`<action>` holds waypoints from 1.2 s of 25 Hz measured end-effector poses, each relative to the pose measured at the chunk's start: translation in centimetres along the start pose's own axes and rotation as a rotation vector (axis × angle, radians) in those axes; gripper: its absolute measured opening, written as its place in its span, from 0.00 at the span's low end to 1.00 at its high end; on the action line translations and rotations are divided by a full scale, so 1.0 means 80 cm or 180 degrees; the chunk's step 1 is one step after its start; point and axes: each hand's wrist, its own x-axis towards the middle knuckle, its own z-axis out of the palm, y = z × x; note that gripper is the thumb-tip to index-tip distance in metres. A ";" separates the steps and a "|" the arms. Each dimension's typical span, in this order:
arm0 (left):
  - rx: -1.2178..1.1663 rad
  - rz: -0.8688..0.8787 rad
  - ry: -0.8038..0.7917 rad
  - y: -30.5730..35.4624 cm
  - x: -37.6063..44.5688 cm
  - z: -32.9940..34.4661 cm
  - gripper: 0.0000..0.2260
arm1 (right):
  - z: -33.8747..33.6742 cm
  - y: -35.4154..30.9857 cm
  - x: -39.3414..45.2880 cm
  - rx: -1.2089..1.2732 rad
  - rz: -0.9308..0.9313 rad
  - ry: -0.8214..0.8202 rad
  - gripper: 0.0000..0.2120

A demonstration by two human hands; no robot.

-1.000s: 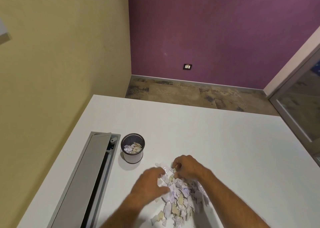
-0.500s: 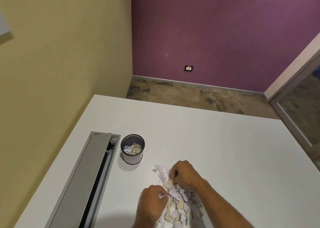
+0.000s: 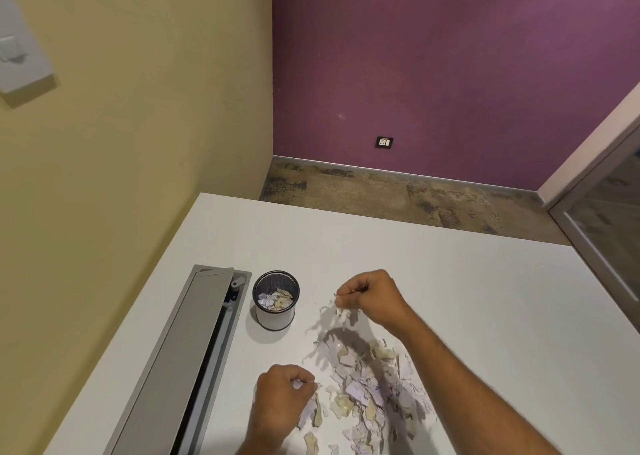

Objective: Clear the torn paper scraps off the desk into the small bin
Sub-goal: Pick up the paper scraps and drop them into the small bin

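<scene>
Both grips pinching ragged paper scraps [image 3: 367,385] (white, beige), round mesh bin [image 3: 275,300] nearby

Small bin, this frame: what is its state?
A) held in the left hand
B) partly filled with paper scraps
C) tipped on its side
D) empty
B: the small bin stands upright on the desk with torn scraps visible inside, and neither hand touches it.
</scene>
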 end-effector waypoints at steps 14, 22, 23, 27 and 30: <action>-0.0593 0.0512 0.0563 0.074 -0.003 -0.108 0.09 | 0.118 -0.077 0.049 -0.0102 -0.0522 0.0264 0.04; -0.0529 0.0793 0.1168 0.110 0.057 -0.143 0.04 | 0.093 -0.030 0.039 -0.0541 -0.0401 0.0326 0.06; -0.0504 0.0807 0.1219 0.114 0.064 -0.141 0.04 | 0.084 -0.023 0.035 -0.0401 -0.0337 0.0451 0.06; -0.0212 0.0885 0.1405 0.120 0.094 -0.130 0.03 | 0.052 0.016 0.021 -0.0395 -0.0106 0.0610 0.06; 0.0188 0.0855 0.1197 0.108 0.108 -0.115 0.10 | 0.033 0.047 0.015 -0.0893 0.0030 0.0443 0.06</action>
